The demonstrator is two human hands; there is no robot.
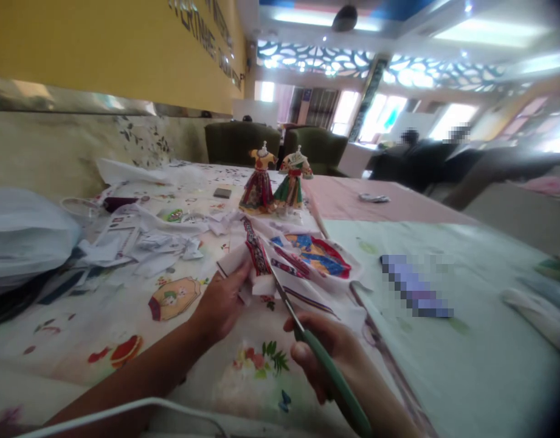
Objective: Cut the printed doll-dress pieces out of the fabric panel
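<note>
White cloth (307,292) with printed patterned bands and a blue, yellow and red piece lies bunched on the table. My left hand (225,301) pinches its left edge beside a dark red patterned strip (258,249). Green-handled scissors (325,365) are gripped in my right hand (325,350), their blades pointing up and left against the cloth beside that strip. Some of the right hand's fingers are hidden behind the handle. A cut-out orange and dark red garment piece (174,298) rests on the tablecloth left of my left hand.
Two small dressed figures (258,182) (292,182) stand beyond the cloth. Paper scraps (147,243) and a white plastic bag (28,234) lie at left. A white cable (156,401) crosses the near edge. A blurred purple object (414,286) lies at right; people sit farther back.
</note>
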